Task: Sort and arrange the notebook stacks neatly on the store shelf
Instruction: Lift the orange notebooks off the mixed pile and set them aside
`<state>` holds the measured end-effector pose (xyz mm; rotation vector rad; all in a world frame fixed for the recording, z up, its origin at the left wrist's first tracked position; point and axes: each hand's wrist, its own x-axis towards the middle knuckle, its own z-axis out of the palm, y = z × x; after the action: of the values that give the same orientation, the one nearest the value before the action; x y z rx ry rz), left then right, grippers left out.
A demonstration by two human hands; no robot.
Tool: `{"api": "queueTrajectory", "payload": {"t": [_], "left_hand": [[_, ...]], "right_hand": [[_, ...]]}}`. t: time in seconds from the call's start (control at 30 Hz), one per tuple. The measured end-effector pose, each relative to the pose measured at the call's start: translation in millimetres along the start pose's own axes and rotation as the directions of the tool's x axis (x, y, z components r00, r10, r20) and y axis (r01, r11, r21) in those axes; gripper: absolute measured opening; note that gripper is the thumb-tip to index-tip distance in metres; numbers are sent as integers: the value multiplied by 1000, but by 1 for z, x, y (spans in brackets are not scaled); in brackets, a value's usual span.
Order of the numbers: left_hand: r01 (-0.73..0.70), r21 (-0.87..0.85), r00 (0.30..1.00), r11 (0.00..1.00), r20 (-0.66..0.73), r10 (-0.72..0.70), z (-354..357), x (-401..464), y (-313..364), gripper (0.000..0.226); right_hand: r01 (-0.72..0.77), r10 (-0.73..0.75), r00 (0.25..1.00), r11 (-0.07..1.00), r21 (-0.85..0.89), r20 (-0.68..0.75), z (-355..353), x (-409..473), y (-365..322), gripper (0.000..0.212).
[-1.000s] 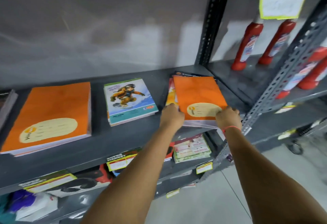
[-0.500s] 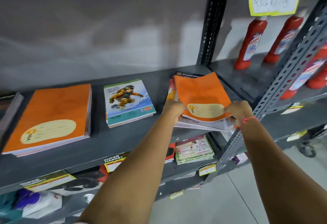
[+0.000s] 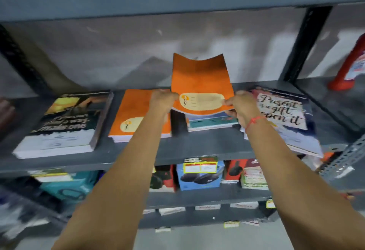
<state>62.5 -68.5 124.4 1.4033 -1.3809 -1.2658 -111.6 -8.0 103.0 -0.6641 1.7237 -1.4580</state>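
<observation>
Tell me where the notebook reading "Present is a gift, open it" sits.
In the head view, the "Present is a gift" notebook lies at the right end of the middle shelf, just beside the right hand, topping a stack overhanging the front edge.

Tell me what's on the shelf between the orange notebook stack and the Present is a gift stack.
In the head view, a teal-edged notebook stack lies between the orange stack and the Present stack, under the lifted orange notebook.

Blue box (image 3: 199, 178) printed with dark earbuds on the lower shelf, yellow price tag (image 3: 200, 167) above it; red bottle (image 3: 349, 67) far right.
</observation>
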Motion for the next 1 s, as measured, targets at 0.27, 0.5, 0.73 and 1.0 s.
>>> {"api": "queueTrajectory", "payload": {"t": [0.27, 0.5, 0.73, 1.0], "left_hand": [[102, 76, 985, 992, -146, -90, -128, 22, -48, 31], [233, 354, 958, 906, -244, -151, -155, 34, -100, 33], [213, 804, 973, 556, -223, -50, -146, 36, -85, 31], [-296, 578, 936, 761, 14, 353, -23, 9, -40, 26]], "right_hand": [[13, -5, 996, 995, -97, 88, 130, -26, 26, 24], [88, -41, 994, 838, -539, 99, 157, -39, 65, 25], [229, -249, 965, 640, -733, 84, 152, -46, 59, 41], [225, -464, 825, 794, -564, -323, 53, -28, 40, 23]]}}
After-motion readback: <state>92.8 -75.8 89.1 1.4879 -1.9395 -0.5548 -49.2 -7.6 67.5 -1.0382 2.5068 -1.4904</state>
